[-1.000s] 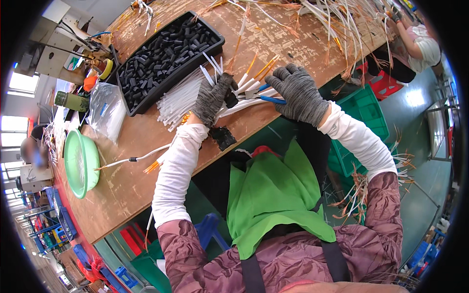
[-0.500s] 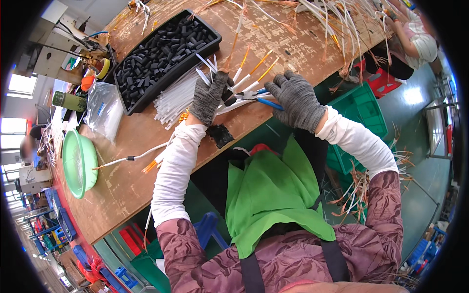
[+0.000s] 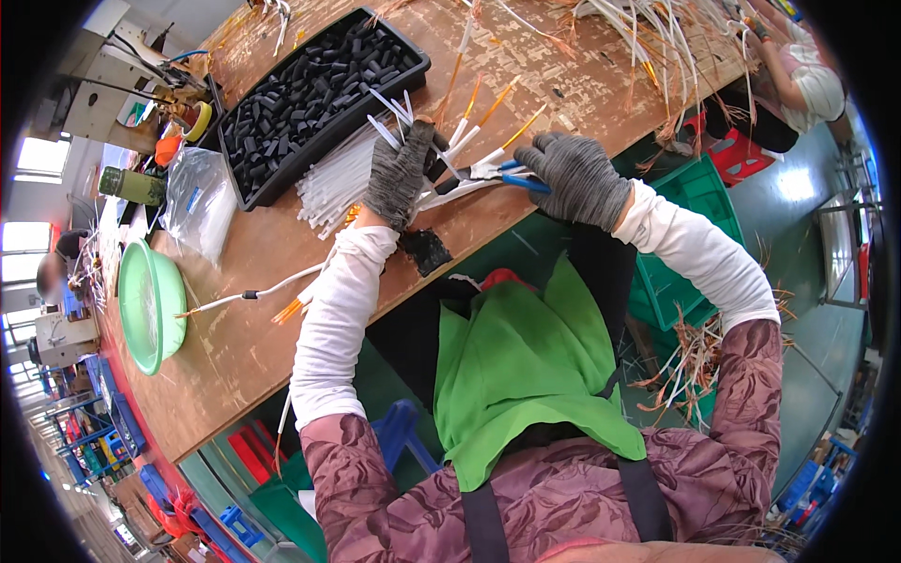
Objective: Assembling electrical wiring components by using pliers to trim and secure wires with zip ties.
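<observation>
Left hand (image 3: 399,176) edged leftward; right hand (image 3: 579,180) holds pliers (image 3: 526,182).

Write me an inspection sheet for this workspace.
Surface: wooden table, finish worn in patches.
Things: bundle in left hand; pliers in right hand; tray of black pieces; white strips.
Clutter: bag and green bowl at the table's left.
Hands: both gloved; left closed around the bundle, right on the pliers.
Cables: copper-ended wires at the table's far right; black-banded wire by the bowl.
Surroundings: green crate, another person at right.
</observation>
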`<state>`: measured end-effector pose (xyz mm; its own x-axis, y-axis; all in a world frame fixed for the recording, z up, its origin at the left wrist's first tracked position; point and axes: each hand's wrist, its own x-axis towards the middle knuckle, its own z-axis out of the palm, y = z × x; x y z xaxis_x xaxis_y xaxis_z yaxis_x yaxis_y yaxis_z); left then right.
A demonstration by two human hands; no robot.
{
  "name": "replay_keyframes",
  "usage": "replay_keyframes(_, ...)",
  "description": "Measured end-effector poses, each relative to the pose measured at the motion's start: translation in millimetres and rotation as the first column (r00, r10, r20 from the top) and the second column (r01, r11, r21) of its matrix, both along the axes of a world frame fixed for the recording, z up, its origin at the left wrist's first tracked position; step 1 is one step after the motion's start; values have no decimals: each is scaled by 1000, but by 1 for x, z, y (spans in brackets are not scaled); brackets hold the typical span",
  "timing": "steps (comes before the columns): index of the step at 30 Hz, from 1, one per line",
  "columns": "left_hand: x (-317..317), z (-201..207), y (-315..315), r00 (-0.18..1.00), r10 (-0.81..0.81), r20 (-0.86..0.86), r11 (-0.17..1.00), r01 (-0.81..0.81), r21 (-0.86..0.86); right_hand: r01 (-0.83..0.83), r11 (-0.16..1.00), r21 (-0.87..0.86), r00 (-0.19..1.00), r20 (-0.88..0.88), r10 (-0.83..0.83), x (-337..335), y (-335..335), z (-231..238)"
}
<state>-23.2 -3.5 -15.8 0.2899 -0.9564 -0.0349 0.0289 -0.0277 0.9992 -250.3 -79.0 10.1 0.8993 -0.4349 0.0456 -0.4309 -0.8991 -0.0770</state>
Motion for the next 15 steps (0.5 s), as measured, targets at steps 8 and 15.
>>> replay_keyframes(8, -2, 2, -2, 997, 21, -80, 1000, -20, 9, -54, 968, -244, 993, 91, 78, 23, 11, 8)
replay_keyframes(15, -1, 0, -3, 995, 3, -101, 1000, -4, -4, -129, 961, -246, 989, 34, 141, 37, 17, 9)
